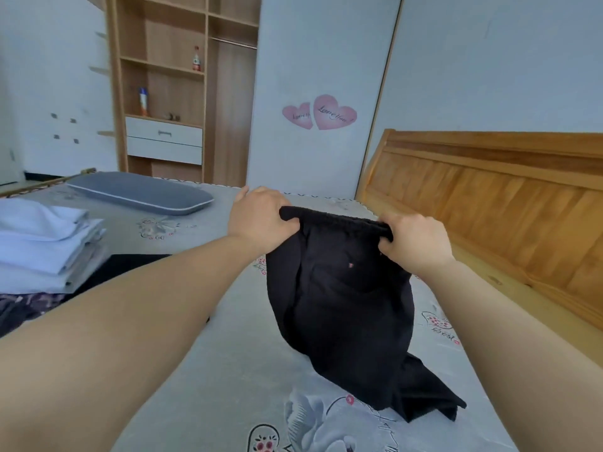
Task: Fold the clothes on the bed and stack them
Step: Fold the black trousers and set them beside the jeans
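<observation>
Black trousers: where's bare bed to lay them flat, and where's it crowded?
Free: the grey floral bedsheet directly below the black trousers, between both forearms, and the strip between the grey pillow and the hands. Crowded: left side, with the stack of folded white clothes and dark garments beneath. The wooden headboard bounds the right.

Bed: grey pillow at far edge, folded white stack at left edge, black garment's hem resting mid-bed.

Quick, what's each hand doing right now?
Left hand: grips one end of the black pants' waistband.
Right hand: grips the other end.
</observation>
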